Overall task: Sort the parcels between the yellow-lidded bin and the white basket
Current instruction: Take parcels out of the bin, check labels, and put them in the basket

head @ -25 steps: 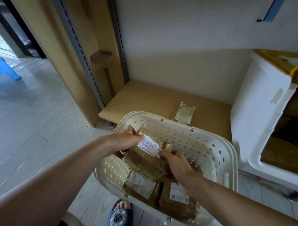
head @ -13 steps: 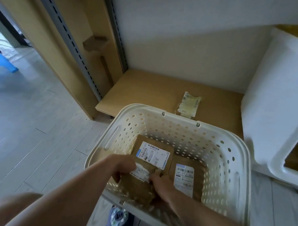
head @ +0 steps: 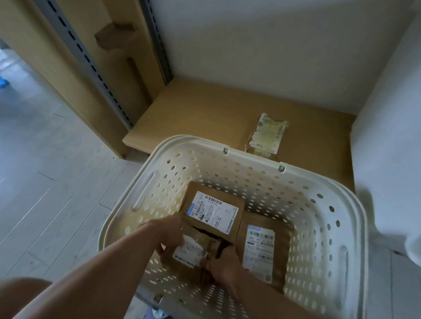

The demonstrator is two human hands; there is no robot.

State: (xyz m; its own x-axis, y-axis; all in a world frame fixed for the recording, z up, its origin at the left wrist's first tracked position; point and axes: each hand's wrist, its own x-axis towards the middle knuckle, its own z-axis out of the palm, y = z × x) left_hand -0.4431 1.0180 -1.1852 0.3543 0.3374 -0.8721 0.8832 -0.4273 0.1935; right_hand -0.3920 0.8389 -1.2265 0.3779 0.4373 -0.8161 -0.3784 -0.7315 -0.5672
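The white perforated basket [head: 323,184] fills the lower middle of the head view. Low inside it, a brown taped parcel [head: 189,253] with a white label is held from both sides: my left hand [head: 170,232] grips its left end and my right hand [head: 225,262] grips its right end. Behind it lies a brown cardboard box [head: 215,210] with a printed label. To the right lies a flat brown parcel [head: 261,251] with a long white label. Only the white side [head: 391,141] of the yellow-lidded bin shows at the right edge; its lid is out of view.
A low wooden shelf board [head: 206,116] lies behind the basket, with a crumpled yellowish packet [head: 267,135] on it. A wooden upright with a grey slotted rail [head: 93,67] stands at the left. Pale floorboards [head: 37,177] extend to the left.
Both hands have lowered the brown taped parcel from above the rim down to the basket's bottom. The view has tilted down and closer, so the bin's yellow lid has left the frame.
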